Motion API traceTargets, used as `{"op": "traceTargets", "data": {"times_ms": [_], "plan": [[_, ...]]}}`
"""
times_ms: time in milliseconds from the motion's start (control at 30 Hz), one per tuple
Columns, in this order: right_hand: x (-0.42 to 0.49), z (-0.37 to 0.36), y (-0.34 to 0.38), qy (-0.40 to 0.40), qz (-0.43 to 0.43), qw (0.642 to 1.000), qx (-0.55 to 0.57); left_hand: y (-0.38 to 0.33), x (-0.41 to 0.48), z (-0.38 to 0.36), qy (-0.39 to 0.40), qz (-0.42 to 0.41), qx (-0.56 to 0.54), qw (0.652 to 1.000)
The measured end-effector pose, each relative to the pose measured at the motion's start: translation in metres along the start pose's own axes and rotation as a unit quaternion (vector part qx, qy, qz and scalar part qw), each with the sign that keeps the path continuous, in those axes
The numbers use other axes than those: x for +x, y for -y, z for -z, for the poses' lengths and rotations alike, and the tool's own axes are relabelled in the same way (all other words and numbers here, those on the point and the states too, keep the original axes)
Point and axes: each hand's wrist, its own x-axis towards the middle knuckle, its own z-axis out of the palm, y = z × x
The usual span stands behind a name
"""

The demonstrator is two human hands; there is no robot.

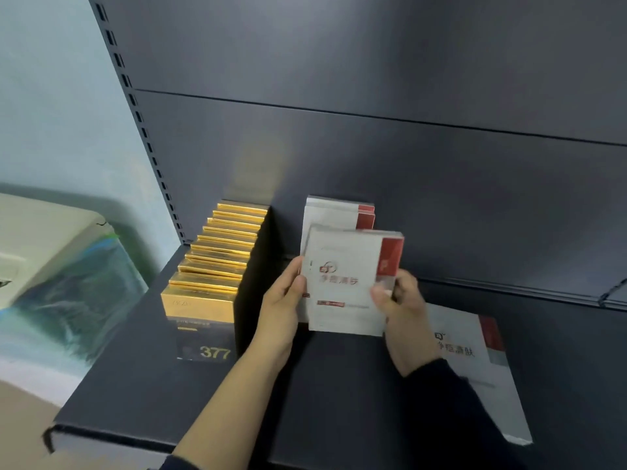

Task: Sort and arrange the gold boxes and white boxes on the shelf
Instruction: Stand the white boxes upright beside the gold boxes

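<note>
Holding a white box (349, 279) upright mid-shelf, left hand (285, 296) gripping its left edge, right hand (400, 300) pinching its right. I'd keep it square and slide it back against the standing white boxes (336, 213). Gold boxes (217, 259) fill the left row; another white box (481, 368) lies flat right, the shelf (135, 385) edge runs near.
</note>
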Motion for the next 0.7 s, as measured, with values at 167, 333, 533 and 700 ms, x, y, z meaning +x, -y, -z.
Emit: {"op": "traceTargets", "data": {"times_ms": [167, 333, 533, 700], "plan": [[0.013, -0.028, -0.021, -0.037, -0.015, 0.999, 0.027, 0.012, 0.023, -0.011, -0.086, 0.023, 0.034, 0.995], [0.021, -0.037, -0.024, 0.005, -0.044, 0.999, -0.011, 0.021, 0.028, -0.015, -0.025, 0.024, 0.029, 0.999], [0.022, -0.042, -0.026, 0.018, -0.053, 0.998, -0.039, 0.008, 0.03, -0.016, -0.052, 0.074, 0.038, 0.995], [0.019, -0.045, -0.02, 0.007, -0.065, 0.997, -0.047, 0.011, 0.033, -0.013, -0.064, 0.098, 0.051, 0.992]]}}
